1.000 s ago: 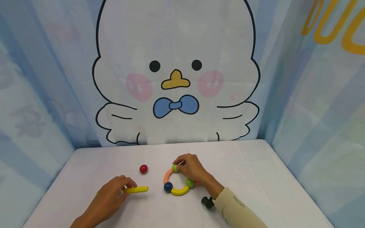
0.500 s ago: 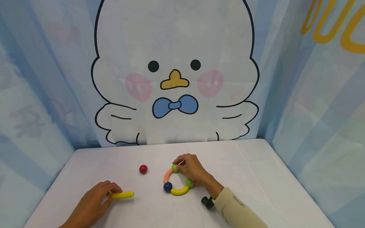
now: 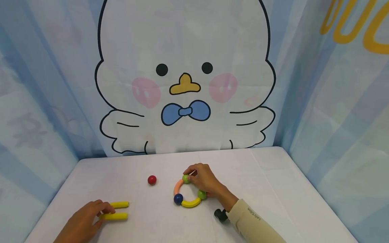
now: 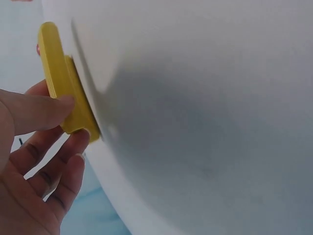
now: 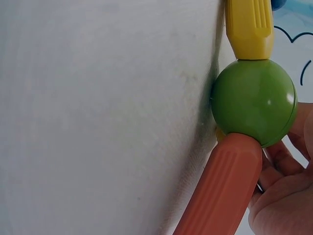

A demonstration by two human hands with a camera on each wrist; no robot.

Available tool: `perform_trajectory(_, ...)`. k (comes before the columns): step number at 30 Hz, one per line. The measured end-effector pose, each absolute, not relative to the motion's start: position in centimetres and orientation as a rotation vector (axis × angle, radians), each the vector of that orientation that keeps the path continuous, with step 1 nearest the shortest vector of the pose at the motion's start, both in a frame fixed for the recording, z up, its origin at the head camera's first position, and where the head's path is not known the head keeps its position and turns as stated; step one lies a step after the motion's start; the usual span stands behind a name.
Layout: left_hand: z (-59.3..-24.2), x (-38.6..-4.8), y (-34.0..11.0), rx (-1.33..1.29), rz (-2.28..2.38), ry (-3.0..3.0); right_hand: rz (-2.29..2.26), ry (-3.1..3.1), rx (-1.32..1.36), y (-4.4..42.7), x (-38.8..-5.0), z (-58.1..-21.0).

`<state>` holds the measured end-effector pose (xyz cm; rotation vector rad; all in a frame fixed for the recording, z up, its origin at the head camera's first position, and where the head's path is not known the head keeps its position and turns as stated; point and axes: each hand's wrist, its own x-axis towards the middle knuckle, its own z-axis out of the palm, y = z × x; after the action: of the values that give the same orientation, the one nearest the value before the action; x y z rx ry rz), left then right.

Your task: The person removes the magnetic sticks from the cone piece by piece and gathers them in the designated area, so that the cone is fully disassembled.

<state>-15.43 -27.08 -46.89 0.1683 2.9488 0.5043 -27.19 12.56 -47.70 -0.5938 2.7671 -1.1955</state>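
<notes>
My left hand (image 3: 86, 220) pinches a yellow rod (image 3: 116, 216) between thumb and fingers, low over the table at the left. Right behind it lies a second yellow rod (image 3: 120, 204), partly covered by my fingers. My right hand (image 3: 207, 179) holds the far green ball (image 3: 186, 179) of a ring of toy rods and balls. That ring has an orange curved rod (image 3: 178, 187), a dark blue ball (image 3: 178, 199), a yellow curved rod (image 3: 191, 203) and a nearer green ball (image 3: 202, 194). In the right wrist view another orange rod (image 5: 220, 188) joins this green ball; my forearm hides the ring's right side.
A red ball (image 3: 152, 180) sits alone on the white table (image 3: 258, 182), between my left hand and the ring. A black device (image 3: 220, 215) shows beside my right sleeve. Behind the table hangs a curtain (image 3: 185, 135) with a cartoon bird.
My left hand has carried the yellow rod left and toward me, and it now lies beside another yellow rod that has come into sight. My right hand stays on the green ball.
</notes>
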Motion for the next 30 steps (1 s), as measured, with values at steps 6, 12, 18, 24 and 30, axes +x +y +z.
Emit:
perform_trajectory(6,-47.4,-15.5,-28.3,0.134,0.493,2.909,-1.197,2.767,-0.603,12.5,-27.2,-47.7)
perform_trajectory(12,-48.0,-15.6,-28.7,0.135,0.494,2.908,-1.189,2.773,-0.59,12.5,-27.2,-47.7)
perform_trajectory(18,-47.9,-15.4,-28.4,0.145,0.481,2.911,-1.187,2.772,-0.591,12.5,-27.2,-47.7)
perform_trajectory(24,-47.7,-15.3,-28.2,0.172,0.445,2.932,-1.181,2.782,-0.591,12.5,-27.3,-47.8)
perform_trajectory(30,-47.3,-15.0,-28.0,0.163,0.394,2.948,-1.183,2.775,-0.611,12.6,-27.3,-47.8)
